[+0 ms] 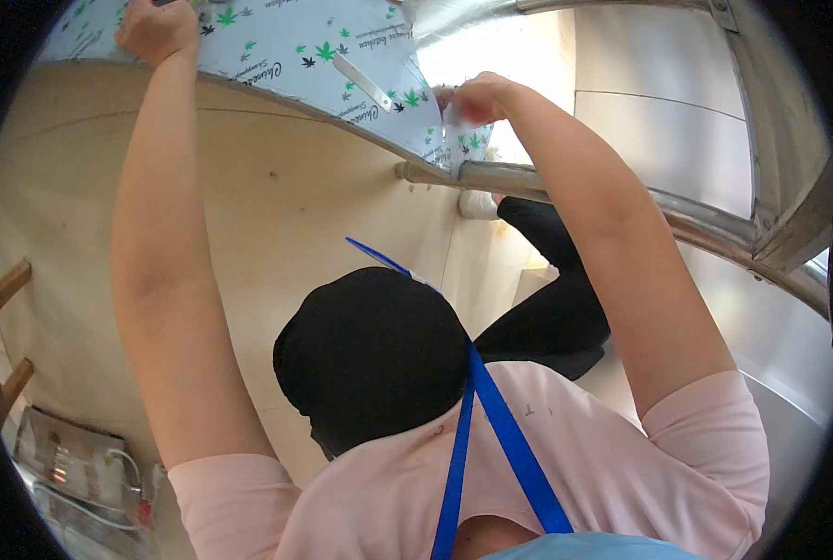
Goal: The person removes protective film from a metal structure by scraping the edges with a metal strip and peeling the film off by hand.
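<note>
– Where are the hands held?
– The left hand is held at the far left, over the near side of the desk, where its fingers are partly cut off by the picture's edge. It is curled, with something dark seen beside it; whether that is gripped cannot be told.
– And the right hand?
– It is stretched to the desk's right end, its fingers bent inward. A whitish, see-through item is seen at the fingertips, but it is blurred, so whether it is being pinched cannot be told.
– What is laid between them?
– The desk is covered by a leaf-printed sheet. On it a pale flat strip is laid aslant, nearer the right hand and touched by neither.
– What is seen around?
– Below the right forearm, a metal tube is passed. Black trousers, a pink shirt and a blue lanyard are worn. At the left, wooden bars are seen above the floor.
</note>
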`<state>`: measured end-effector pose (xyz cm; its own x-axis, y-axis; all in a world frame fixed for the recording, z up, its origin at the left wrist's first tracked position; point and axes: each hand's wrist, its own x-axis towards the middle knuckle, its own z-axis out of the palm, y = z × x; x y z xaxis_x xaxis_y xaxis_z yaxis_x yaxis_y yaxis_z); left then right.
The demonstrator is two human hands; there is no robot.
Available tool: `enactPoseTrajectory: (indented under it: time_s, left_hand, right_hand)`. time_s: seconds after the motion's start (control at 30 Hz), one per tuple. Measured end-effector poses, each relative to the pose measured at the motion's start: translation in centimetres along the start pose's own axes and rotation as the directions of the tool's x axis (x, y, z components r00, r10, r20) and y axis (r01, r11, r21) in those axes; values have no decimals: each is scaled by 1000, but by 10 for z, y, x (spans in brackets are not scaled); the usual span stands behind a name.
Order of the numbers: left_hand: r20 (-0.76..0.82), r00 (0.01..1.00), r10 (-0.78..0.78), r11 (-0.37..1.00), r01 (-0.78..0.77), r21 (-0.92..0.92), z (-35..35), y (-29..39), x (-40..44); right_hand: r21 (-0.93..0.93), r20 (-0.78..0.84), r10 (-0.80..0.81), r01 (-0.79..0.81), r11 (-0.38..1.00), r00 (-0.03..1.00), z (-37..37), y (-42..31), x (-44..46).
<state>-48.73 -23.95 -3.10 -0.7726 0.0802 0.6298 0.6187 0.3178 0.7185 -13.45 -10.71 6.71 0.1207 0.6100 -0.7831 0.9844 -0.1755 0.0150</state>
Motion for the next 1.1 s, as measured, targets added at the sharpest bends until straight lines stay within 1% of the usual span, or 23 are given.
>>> enactPoseTrajectory:
  time_s: [0.07,0.17,0.27,0.33,0.37,0.4,0.43,0.5,0.53,0.57,0.63,0.67,0.73,0.83,0.87,0.93,0.97,1.03,1.07,1.1]
  left_hand:
    - [-18,1000,-19,1000,19,12,4,-6,1]
    - [-43,998,-35,999,37,35,10,-17,0]
    - [-80,996,-30,997,36,72,21,-36,1]
    - [-97,995,-21,994,31,101,20,-38,4]
    - [-81,995,-59,993,67,95,21,-38,0]
    - [-64,993,-98,991,103,89,14,-26,-1]
    - [-46,990,-136,987,139,85,7,-14,-1]
    - [52,985,-163,986,161,42,-1,-4,1]
    - [101,980,-174,985,173,21,-3,-2,1]
    - [109,985,-133,991,129,47,0,-10,1]
    - [127,991,-49,995,37,96,5,-25,4]
    - [88,996,-27,997,21,71,8,-30,3]
    - [8,1000,12,1000,-12,21,6,-24,1]
    - [-100,982,157,973,-137,186,2,-13,3]
    - [-104,988,118,979,-98,179,3,-14,2]
    - [-112,993,36,987,-18,163,7,-17,1]
    - [-92,996,-21,994,30,104,9,-19,0]
    - [-38,990,-132,991,132,-10,7,-16,0]
    - [15,986,-167,986,166,17,5,-15,-1]
    - [67,977,-201,979,198,46,1,-8,-1]
  right_hand:
    - [45,34,23,-24,999,999,0,-2,-9]
    - [105,-3,47,-46,993,999,0,-1,-11]
    - [168,62,72,-81,982,995,-7,1,-10]
    - [209,52,69,-79,975,996,-7,6,-1]
    - [228,46,68,-76,971,997,-8,7,4]
    - [83,81,-13,6,997,997,-9,7,7]
    - [-60,128,-87,95,994,988,-10,6,9]
    - [-110,110,-101,113,987,989,-5,6,10]
    - [-19,39,-41,42,999,998,1,5,10]
    - [76,-27,25,-23,997,999,5,4,9]
    - [-8,-1,-6,6,1000,1000,6,6,11]
    - [-49,11,-21,22,999,1000,5,7,12]
    - [-49,-24,13,-15,999,1000,3,5,4]
    - [-38,-51,58,-60,997,997,-1,5,2]
    - [-33,-56,71,-73,997,996,-2,5,3]
    - [-59,-14,25,-26,998,1000,-8,1,0]
    - [-68,7,3,-3,998,1000,-10,1,-1]
    - [-11,-34,55,-56,998,998,-11,2,1]
    - [16,-52,79,-78,997,996,-11,1,3]
    - [-3,-44,8,-8,1000,999,-11,2,5]
